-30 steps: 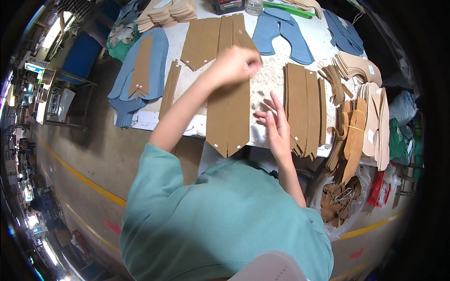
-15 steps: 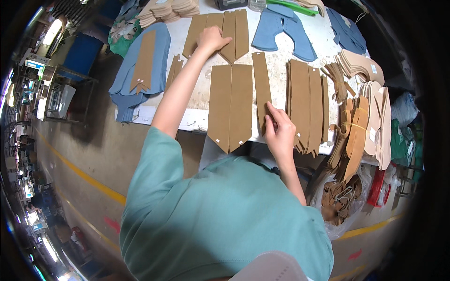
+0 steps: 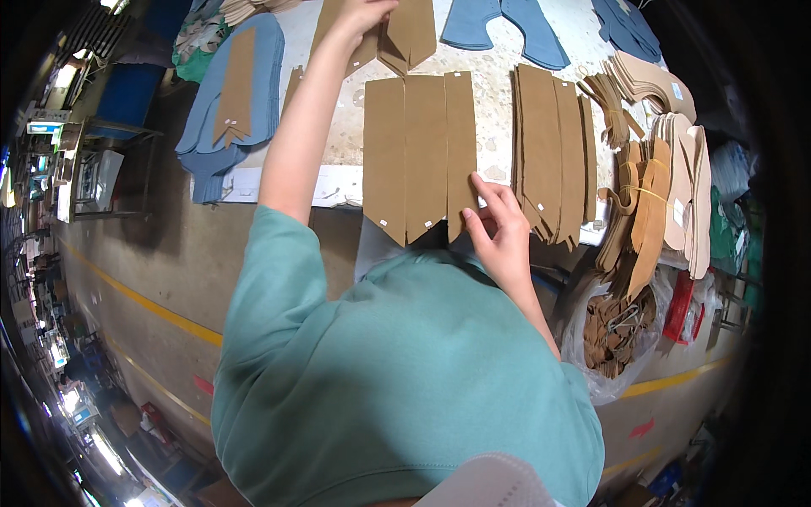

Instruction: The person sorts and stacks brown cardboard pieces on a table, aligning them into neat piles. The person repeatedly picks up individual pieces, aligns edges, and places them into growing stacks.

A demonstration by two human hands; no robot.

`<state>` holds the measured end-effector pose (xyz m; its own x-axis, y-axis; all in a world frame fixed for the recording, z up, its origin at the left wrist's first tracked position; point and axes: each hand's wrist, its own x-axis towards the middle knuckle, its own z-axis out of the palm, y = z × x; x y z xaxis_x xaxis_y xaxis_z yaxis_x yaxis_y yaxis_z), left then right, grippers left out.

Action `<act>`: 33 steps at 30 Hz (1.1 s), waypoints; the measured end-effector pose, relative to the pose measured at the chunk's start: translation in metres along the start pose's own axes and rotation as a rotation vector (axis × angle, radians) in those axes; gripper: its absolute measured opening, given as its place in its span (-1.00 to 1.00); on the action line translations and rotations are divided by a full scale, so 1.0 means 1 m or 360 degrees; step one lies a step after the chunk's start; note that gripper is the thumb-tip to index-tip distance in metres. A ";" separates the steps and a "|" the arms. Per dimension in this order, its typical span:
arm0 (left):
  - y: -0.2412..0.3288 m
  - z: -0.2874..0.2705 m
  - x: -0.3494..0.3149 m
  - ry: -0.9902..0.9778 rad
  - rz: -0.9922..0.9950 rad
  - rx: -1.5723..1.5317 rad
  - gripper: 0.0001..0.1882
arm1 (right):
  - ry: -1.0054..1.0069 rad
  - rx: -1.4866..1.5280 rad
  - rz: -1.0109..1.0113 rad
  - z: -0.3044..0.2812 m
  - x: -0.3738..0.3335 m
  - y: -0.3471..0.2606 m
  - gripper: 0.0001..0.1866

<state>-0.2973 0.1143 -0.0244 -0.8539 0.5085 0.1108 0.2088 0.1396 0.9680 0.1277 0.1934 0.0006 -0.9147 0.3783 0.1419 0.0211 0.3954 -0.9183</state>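
Two wide brown panels with pointed lower ends, the left panel (image 3: pixel 384 156) and the right panel (image 3: pixel 425 156), lie side by side at the table's near edge. A narrow brown strip (image 3: pixel 459 127) lies against the right one. The index finger and thumb of my right hand (image 3: pixel 500 224) rest apart on the strip's right side, the other fingers curled. At the far side my left hand (image 3: pixel 363 19), bent and pinching, is on a brown panel (image 3: pixel 395 52) whose edge looks lifted; its fingertips are partly hidden by the upper rim. Similar panels (image 3: pixel 416 38) lie around it.
Stacked brown pieces (image 3: pixel 541 152) lie right of my right hand, beside bundled tan strips (image 3: pixel 646 203) and beige pieces (image 3: pixel 688 194). Blue pieces lie at the left (image 3: pixel 262 93) and far side (image 3: pixel 541 38). A bag of scraps (image 3: pixel 621 334) is below the table's right edge.
The narrow strip has come leftward against the paired panels, with my right hand on it. My left hand has moved a little, and the panel edge beneath it looks raised. The whole view has shifted.
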 end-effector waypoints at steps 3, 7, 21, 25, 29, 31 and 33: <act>0.018 -0.002 0.010 -0.0065 -0.0009 -0.0786 -0.75 | 0.0136 -0.0264 -0.0120 -0.007 -0.002 -0.007 -0.54; 0.058 0.010 -0.008 -0.0151 0.0121 -0.1192 -0.64 | 0.0193 0.0034 0.0025 -0.025 0.011 -0.004 -0.64; 0.104 0.077 -0.253 -0.0829 -0.0298 -0.0014 -0.47 | 0.0044 0.0180 0.0260 -0.030 0.034 0.008 -0.59; 0.092 0.077 -0.269 -0.0301 0.0346 0.1151 -0.38 | 0.0098 -0.0126 0.0079 -0.023 0.034 0.002 -0.54; 0.070 0.091 -0.282 -0.0311 0.0392 0.1508 -0.19 | 0.0139 -0.0445 -0.0062 -0.019 0.036 -0.003 -0.62; 0.062 0.093 -0.285 -0.0366 0.0345 0.1602 -0.12 | 0.0131 -0.0665 -0.0140 -0.027 0.034 -0.006 -0.66; 0.058 0.093 -0.285 -0.0341 0.0386 0.1602 -0.12 | 0.0107 -0.0763 -0.0141 -0.032 0.034 -0.007 -0.68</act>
<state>0.0032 0.0567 -0.0206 -0.6546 0.7431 0.1391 0.7456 0.6042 0.2812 0.1094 0.2303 0.0237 -0.8936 0.3728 0.2500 0.1421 0.7633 -0.6303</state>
